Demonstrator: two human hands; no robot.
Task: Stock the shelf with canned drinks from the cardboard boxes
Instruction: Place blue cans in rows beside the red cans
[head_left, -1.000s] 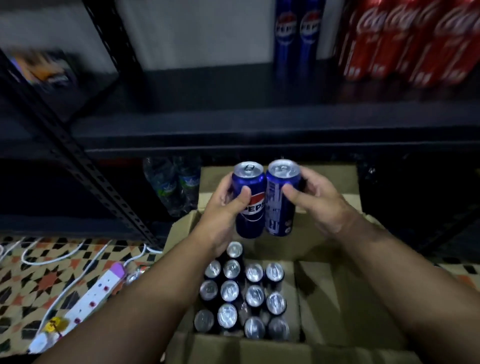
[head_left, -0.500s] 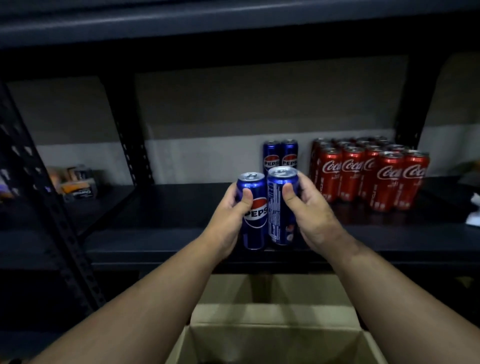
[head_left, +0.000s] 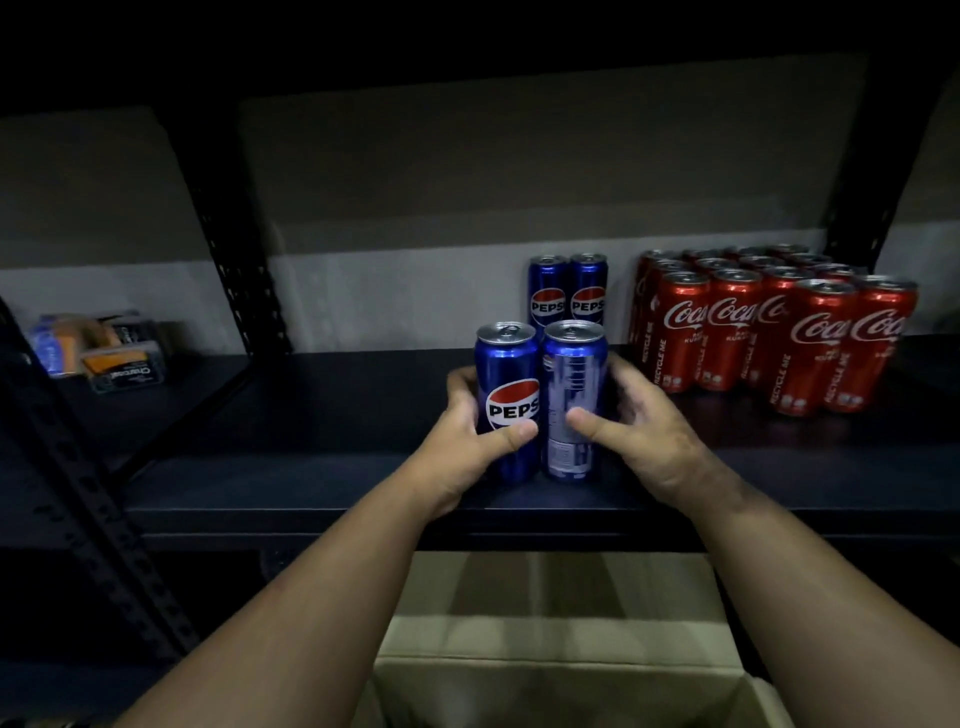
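- dim light; upper part of view nearly black, under a shelf board above.
- dark metal shelving unit (head_left: 311, 415), matte black boards.
- perforated black upright (head_left: 244, 270) at back left; another upright (head_left: 852, 208) at back right; a slanted perforated post (head_left: 78, 467) at near left.
- wall (head_left: 467, 208) behind: grey-brown above, a paler band low down.
- blurred orange and dark packets (head_left: 104, 353) on the neighbouring shelf at left.

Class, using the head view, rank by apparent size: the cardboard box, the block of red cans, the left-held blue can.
1. Brown cardboard box, cropped
2. Block of red Coca-Cola cans
3. Blue Pepsi can in left hand
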